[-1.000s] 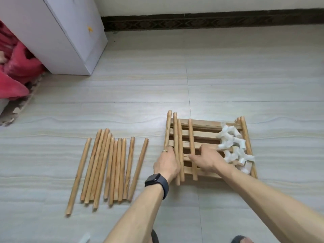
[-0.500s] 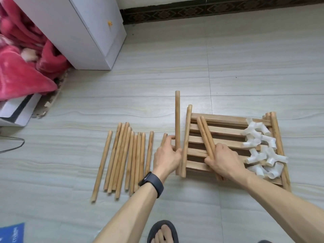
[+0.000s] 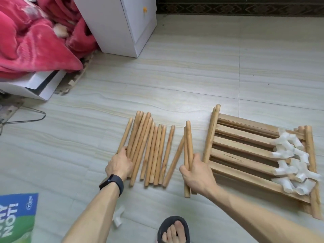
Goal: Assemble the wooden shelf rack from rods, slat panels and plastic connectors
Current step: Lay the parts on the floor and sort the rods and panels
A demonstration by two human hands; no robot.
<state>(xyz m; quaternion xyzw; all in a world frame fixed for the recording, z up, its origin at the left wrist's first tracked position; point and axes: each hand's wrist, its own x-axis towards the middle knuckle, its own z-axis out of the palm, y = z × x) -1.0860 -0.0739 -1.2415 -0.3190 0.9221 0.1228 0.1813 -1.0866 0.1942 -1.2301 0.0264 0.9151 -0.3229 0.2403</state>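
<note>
2 rods (image 3: 188, 146) in R grip (image 3: 197, 174)

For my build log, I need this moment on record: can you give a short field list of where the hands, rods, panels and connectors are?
left hand: on the left rods of the floor pile, grip unclear
right hand: grips two rods between pile and panels
slat panels: stacked flat, right of both hands
connectors: heaped on the panels' right end; one stray lies apart, lower left
joined so far: nothing visible
</note>
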